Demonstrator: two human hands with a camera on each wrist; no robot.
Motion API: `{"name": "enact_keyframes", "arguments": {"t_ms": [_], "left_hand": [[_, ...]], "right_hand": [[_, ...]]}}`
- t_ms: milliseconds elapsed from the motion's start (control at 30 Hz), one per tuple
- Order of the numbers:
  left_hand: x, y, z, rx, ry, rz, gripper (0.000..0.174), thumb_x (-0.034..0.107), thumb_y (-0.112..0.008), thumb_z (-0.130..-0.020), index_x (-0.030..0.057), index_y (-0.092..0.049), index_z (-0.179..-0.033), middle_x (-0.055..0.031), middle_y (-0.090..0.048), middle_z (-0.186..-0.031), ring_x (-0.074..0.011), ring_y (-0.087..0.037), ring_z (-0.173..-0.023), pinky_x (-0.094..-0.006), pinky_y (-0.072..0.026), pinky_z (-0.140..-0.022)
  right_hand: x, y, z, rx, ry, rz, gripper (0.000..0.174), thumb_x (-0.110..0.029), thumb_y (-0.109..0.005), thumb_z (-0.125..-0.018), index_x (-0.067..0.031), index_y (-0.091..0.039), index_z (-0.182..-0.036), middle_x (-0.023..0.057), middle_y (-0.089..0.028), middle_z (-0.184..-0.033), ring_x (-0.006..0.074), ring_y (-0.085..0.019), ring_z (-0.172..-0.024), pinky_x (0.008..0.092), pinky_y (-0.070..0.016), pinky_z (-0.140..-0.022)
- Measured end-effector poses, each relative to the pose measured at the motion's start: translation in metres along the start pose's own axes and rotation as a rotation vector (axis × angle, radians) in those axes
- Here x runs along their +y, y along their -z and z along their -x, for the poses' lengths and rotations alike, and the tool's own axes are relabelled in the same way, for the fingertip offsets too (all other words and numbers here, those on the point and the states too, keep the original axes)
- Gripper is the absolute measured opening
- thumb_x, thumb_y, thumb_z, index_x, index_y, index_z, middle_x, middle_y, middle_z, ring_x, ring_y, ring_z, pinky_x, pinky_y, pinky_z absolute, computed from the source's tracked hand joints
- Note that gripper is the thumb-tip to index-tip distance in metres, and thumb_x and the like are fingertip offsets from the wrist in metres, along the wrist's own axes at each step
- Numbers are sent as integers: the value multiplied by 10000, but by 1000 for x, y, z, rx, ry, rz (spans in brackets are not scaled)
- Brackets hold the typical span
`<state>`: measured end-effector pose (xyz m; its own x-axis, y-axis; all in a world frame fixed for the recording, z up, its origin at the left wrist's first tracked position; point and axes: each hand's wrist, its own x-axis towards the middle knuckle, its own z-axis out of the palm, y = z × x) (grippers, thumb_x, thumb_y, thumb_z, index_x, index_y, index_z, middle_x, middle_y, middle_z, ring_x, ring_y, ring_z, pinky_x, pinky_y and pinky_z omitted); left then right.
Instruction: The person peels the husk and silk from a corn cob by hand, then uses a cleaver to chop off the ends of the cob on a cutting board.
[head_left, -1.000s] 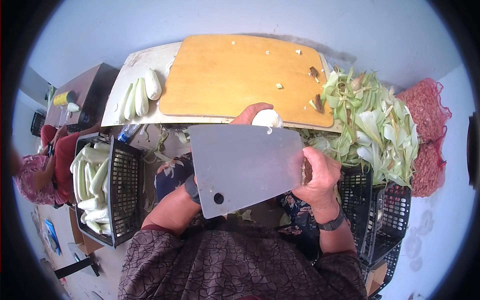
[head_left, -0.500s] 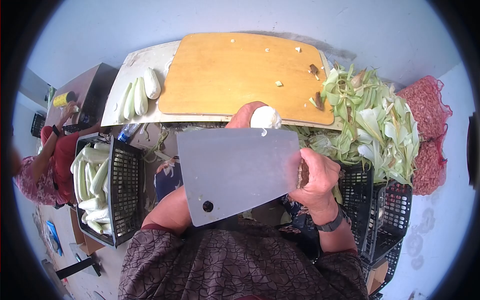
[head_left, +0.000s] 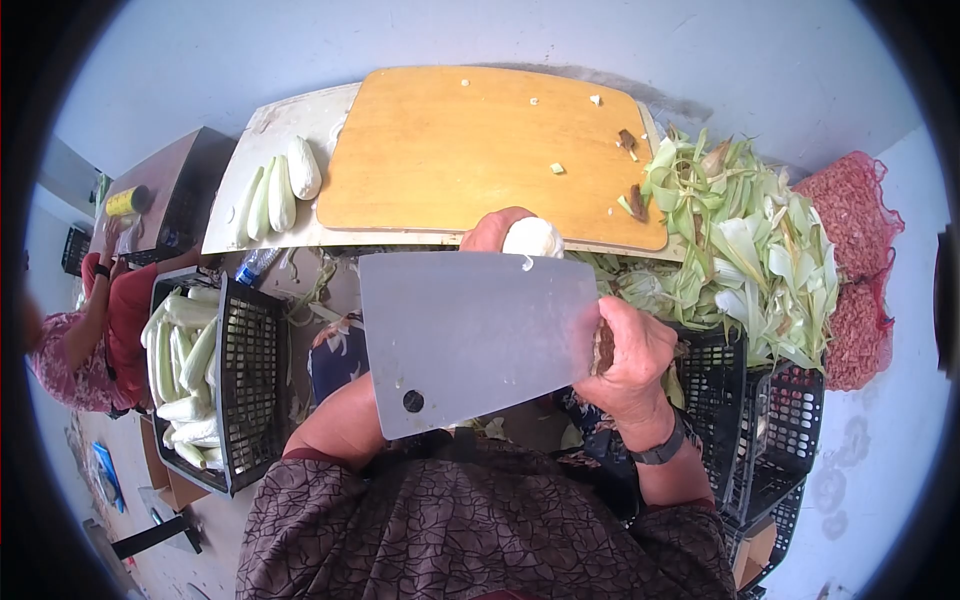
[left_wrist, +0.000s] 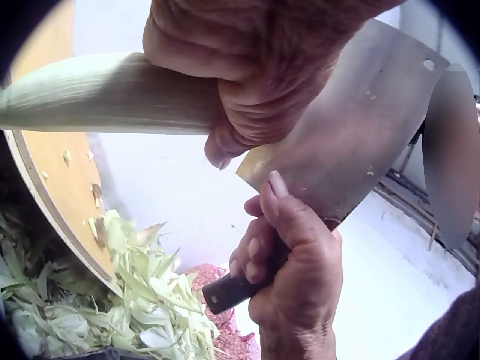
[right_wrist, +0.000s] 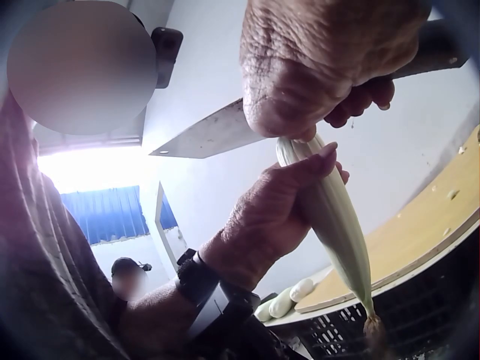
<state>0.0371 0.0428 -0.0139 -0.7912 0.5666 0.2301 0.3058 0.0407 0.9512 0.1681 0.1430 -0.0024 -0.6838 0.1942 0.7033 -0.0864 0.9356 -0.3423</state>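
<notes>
My left hand (head_left: pixel 488 230) grips an ear of corn (left_wrist: pixel 105 97) still wrapped in pale green husk. In the right wrist view the corn slants down to a tuft of brown silk, with the left thumb across its upper part. A white cut end shows past the blade in the head view. My right hand (head_left: pixel 635 355) holds a broad cleaver (head_left: pixel 480 330) by its dark handle (left_wrist: pixel 225 292), thumb near the blade's base. The blade overlaps the left wrist in the head view, its edge close by the corn's cut end.
A yellow board (head_left: pixel 480 150) lies ahead with scraps on it, several husked-on ears (head_left: pixel 283 195) to its left. Left stands a black crate (head_left: pixel 250 380) of corn; right, a husk pile (head_left: pixel 770 260), black crates (head_left: pixel 775 420) and red mesh sacks (head_left: pixel 855 270). Another person (head_left: pixel 80 345) sits far left.
The cleaver has shifted slightly left, dipping toward my body and then rising a little. Both hands keep their holds. The seated person's arm reached to the side table and then lowered slightly.
</notes>
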Motion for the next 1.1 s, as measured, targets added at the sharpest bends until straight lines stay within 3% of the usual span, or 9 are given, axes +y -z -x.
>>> {"name": "enact_keyframes", "arguments": {"t_ms": [267,333,367,400,533,567,800,967,1100], "left_hand": [[-4,16,3,-140,-27,14,402,158,-699,-670,51,-538,-1022,-125,-564,-893,-268,-550,-847,-365,-445,-737],[-13,17,4,-332,-267,210,448,133,-694,-673,50,-502,-1070,-133,-545,-901,-278,-530,-863,-376,-425,-776],[-1,17,2,-165,-519,-329,421,115,-698,-672,35,-507,-1039,-142,-550,-896,-272,-536,-882,-372,-427,-783],[1,14,-1,-198,-577,-295,428,94,-712,-658,18,-496,-1020,-150,-561,-879,-270,-566,-866,-354,-449,-750],[9,16,-4,-168,-141,74,517,80,-762,-634,13,-475,-1059,-37,-575,-819,-120,-555,-757,-258,-466,-693],[15,21,-7,-163,-80,59,529,60,-748,-633,4,-455,-1070,-93,-589,-889,-137,-574,-829,-273,-479,-722],[12,34,-25,19,33,231,478,63,-727,-676,9,-471,-1075,-56,-582,-905,-109,-563,-787,-254,-480,-698],[13,31,-33,73,142,493,391,108,-659,-729,12,-488,-1067,-70,-578,-914,-166,-555,-884,-310,-423,-792],[8,34,-37,110,203,524,444,198,-666,-724,15,-478,-1083,-76,-551,-922,-194,-529,-921,-335,-402,-801]], "right_hand": [[2,0,-8,-20,-40,-4,220,-65,-663,-597,-16,-513,-750,71,-484,-525,241,-517,-437,320,-414,-420],[17,-4,-6,-30,-183,189,155,-70,-653,-639,-41,-520,-714,96,-527,-536,253,-554,-469,331,-430,-433],[30,-5,-7,-81,-389,250,126,-94,-665,-666,-54,-550,-700,126,-564,-554,277,-590,-525,342,-448,-456],[47,-3,-6,-151,-489,366,146,-146,-676,-689,-43,-572,-691,147,-592,-586,310,-606,-571,369,-467,-499],[74,10,-20,-140,-710,490,236,-237,-671,-716,-14,-591,-712,178,-604,-635,360,-602,-632,419,-469,-596],[76,10,-23,-138,-792,515,263,-258,-667,-723,-5,-595,-722,189,-604,-647,370,-600,-647,427,-466,-623],[105,-8,-46,-346,-756,326,283,-263,-644,-751,12,-585,-717,177,-602,-638,304,-599,-597,380,-465,-581],[114,-35,-50,-469,-1134,-748,245,-238,-595,-827,-8,-548,-759,44,-538,-607,94,-489,-508,221,-393,-448],[136,-72,-38,-439,-1289,-1073,194,-194,-592,-831,-20,-511,-799,64,-534,-635,109,-489,-507,235,-397,-427]]}}
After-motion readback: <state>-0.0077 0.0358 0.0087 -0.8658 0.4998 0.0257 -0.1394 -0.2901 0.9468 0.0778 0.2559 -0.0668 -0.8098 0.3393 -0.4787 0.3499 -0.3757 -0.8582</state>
